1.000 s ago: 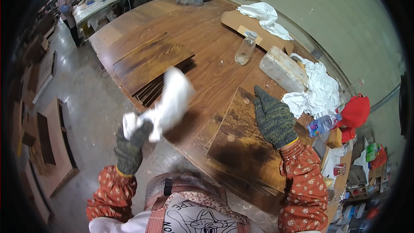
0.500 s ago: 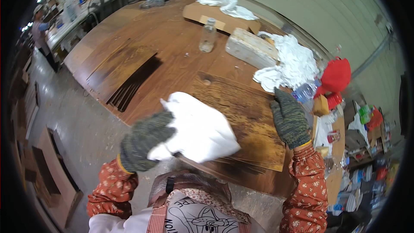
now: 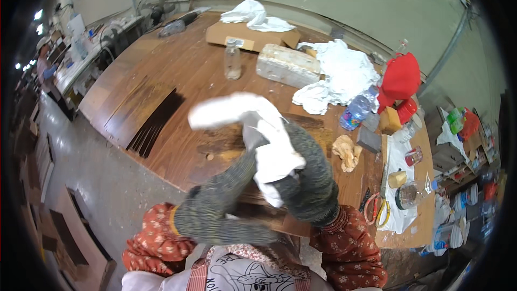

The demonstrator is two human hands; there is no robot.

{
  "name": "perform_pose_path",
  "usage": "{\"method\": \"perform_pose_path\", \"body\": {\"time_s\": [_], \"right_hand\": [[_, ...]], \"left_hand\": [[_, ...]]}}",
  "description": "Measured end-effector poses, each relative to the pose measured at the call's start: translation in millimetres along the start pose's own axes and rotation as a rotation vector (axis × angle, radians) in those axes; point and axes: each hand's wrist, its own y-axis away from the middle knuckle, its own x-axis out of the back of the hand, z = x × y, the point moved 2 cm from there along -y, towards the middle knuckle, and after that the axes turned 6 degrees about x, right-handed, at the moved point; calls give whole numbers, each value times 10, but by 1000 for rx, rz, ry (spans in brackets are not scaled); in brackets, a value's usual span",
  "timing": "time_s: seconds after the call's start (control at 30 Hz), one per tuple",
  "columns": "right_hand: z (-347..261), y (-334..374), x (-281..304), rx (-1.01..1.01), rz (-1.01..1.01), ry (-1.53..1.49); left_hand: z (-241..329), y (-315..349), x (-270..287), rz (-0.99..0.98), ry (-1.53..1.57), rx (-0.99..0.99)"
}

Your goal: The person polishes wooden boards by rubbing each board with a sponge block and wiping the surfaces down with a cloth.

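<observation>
My right hand (image 3: 309, 178), in a dark grey-green knitted glove, grips a white cloth (image 3: 269, 145) over the near middle of the table. One end of the cloth swings out to the left, blurred. My left hand (image 3: 226, 210), gloved alike, is low and just left of the right one, thumb and fingers apart, with no cloth in it. Under both hands lies a dark brown wood-grain panel (image 3: 218, 143) with a round pale spot; the hands and cloth hide much of it. Whether my left fingers touch the panel's edge is hidden.
A fanned stack of brown panels (image 3: 153, 121) lies left on the wooden table (image 3: 199, 83). Behind are a glass bottle (image 3: 232, 62), a whitish block (image 3: 288, 64) and white rags (image 3: 344, 70). Right: a tan crumpled rag (image 3: 347, 152), scissors (image 3: 377, 210) and a plastic bottle (image 3: 355, 112).
The white cloth has gone from my left hand to my right. My right hand has left the panel's right edge and come inward; my left has moved right. The view has shifted.
</observation>
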Motion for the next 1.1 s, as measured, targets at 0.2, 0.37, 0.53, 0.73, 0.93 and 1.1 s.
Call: {"method": "perform_pose_path", "body": {"time_s": [0.2,0.37,0.53,0.73,0.93,1.1], "right_hand": [[544,765,1071,-727,678,-101],[389,685,1241,-532,683,401],[89,695,728,-603,439,-474],[663,699,485,-243,-111,395],[1403,1128,685,-755,521,-182],[1502,1763,1143,-948,442,213]], "left_hand": [[149,-271,186,7,-437,236],[-553,-1018,-213,57,-993,-87],[-1010,-1153,-454,-120,-950,333],[-1053,-1173,-483,-277,-992,359],[-1004,-1212,-523,-40,-843,190],[-1050,-1172,-549,72,-784,328]]}}
